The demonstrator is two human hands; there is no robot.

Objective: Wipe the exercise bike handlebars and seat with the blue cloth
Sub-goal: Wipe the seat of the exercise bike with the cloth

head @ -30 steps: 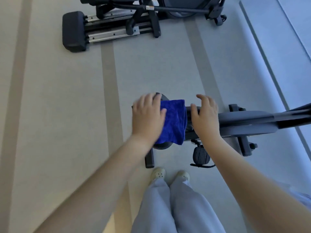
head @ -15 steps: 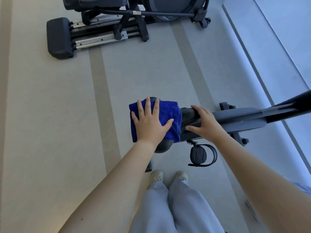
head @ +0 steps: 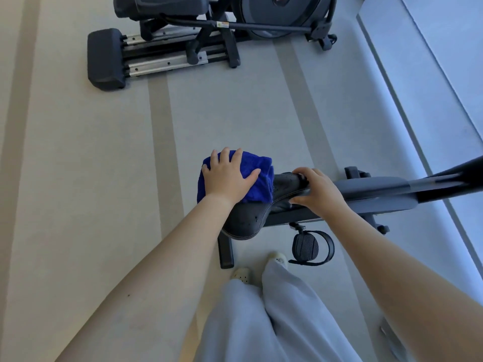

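The black bike seat (head: 247,220) is in the middle of the view, its wide rear end to the left. A blue cloth (head: 261,178) lies over that rear end. My left hand (head: 227,176) presses flat on the cloth, fingers spread. My right hand (head: 317,189) grips the narrow nose of the seat. The grey bike frame (head: 371,189) runs off to the right. The handlebars are not in view.
A black pedal with strap (head: 311,246) hangs below the frame, near my shoes (head: 241,275). The bike's rear foot (head: 226,252) rests on the floor. An elliptical trainer (head: 167,48) stands at the back. A raised ledge (head: 418,100) runs along the right.
My left hand slid the cloth from the middle of the seat toward its rear left end, uncovering more of the seat. My right hand closed around the seat's nose.
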